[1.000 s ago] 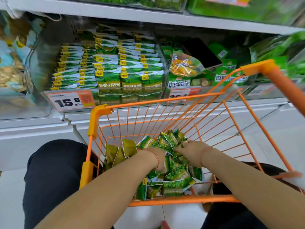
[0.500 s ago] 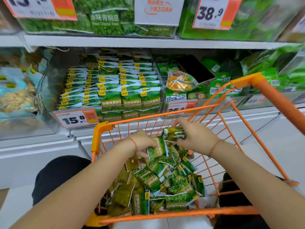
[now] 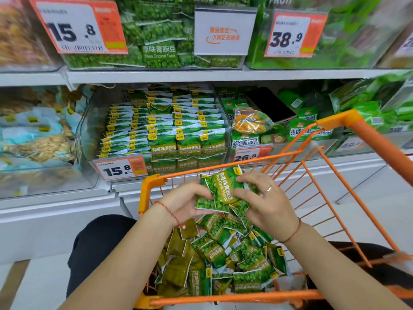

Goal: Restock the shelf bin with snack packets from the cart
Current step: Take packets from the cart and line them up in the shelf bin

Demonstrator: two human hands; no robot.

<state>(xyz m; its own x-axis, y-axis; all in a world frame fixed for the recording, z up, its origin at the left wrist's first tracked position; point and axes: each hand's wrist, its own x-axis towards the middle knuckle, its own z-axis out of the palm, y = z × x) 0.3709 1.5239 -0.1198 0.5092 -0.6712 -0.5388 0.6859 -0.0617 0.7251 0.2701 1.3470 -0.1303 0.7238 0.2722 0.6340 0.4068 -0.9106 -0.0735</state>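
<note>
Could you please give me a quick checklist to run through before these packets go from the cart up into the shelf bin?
1. Held packets gripped by both the left hand and the right hand: ok.
2. Flavour match: the held packets read Peas Garlic Flavor, and the front row in the shelf bin shows the same design: ok.
3. Bundle lifted above the orange cart rim: ok.
4. Packets aligned in one neat stack: not ok, they sit fanned and tilted.
5. Free space in the bin for more: cannot tell, its rows look full from the front.
6. Loose packets left in the cart for later loads: ok.
</note>
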